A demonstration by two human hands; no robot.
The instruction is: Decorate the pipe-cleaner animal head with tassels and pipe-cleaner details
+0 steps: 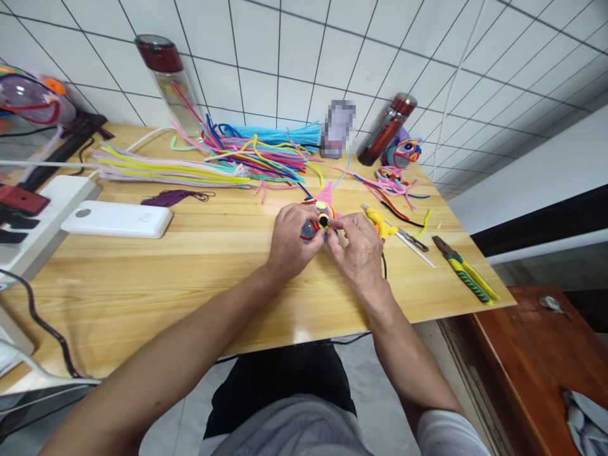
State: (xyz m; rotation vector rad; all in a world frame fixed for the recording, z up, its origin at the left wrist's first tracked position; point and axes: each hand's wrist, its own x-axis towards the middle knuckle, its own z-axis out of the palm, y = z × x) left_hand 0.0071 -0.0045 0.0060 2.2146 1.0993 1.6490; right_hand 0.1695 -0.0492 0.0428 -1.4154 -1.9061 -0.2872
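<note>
A small pipe-cleaner figure (pixel 323 212), pink, yellow and red with a dark round piece in its middle, sits between my two hands just above the wooden table (pixel 190 272). My left hand (pixel 291 240) is closed round its left side. My right hand (pixel 357 247) pinches its right side with thumb and fingertips. The lower part of the figure is hidden behind my fingers.
A pile of coloured pipe cleaners (pixel 213 161) lies at the back. A yellow glue gun (pixel 380 223) and green-handled pliers (pixel 468 271) lie to the right. A white power bank (pixel 116 219) lies to the left. Two bottles (pixel 168 82) (pixel 387 130) stand by the tiled wall.
</note>
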